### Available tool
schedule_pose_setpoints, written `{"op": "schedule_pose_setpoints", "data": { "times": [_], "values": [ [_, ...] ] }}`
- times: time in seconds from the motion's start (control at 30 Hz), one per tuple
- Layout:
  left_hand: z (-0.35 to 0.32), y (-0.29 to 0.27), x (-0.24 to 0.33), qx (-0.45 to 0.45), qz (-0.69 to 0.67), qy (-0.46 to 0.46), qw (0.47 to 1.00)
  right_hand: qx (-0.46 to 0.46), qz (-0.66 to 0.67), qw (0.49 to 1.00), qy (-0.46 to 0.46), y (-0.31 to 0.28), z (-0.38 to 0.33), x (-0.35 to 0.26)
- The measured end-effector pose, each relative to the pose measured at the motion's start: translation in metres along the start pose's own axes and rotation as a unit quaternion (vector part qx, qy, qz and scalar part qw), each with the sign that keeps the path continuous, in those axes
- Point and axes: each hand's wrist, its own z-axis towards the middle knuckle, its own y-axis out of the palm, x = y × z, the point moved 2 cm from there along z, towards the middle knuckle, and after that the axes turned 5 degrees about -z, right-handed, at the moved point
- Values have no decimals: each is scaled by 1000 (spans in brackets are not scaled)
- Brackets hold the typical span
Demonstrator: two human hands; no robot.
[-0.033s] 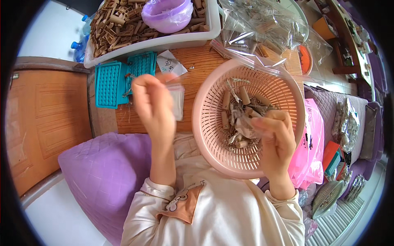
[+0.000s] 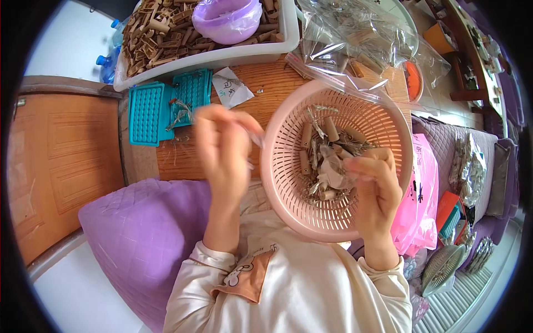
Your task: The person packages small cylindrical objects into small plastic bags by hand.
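Wood fills the background: a brown panelled door on the left and a wooden table ahead, seen from above. At the table's far edge stands a white tray heaped with small brown wooden pieces, with a purple bowl set on top of them. Two teal grid-shaped trays lie side by side on the table in front of it, a scrap of white paper just to their right. Clear plastic bags are piled at the far right.

A pink slotted basket rests between table edge and the person's lap, holding a loose pile of short wooden tubes and thin metal bits. The right hand is inside the basket on its right side, fingers closed on a small clump of those pieces near the pile. The left hand hovers just left of the basket's rim, blurred; its fingers are pinched together on something thin and pale, too blurred to identify. A purple quilted cushion lies under the left forearm, and a pink plastic bag sits beside the basket on the right.
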Motion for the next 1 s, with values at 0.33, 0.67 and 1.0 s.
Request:
{"op": "schedule_pose_setpoints", "data": {
  "times": [0.33,0.67,1.0],
  "values": [
    [-33,38,4,-246,86,-63,963,-108,254,950,145,-2,-3,-4],
    [-38,42,8,-242,271,387,847,-52,647,726,228,15,-2,14],
    [-14,-9,-5,-202,379,120,895,54,244,936,247,-30,80,50]
  ]
}}
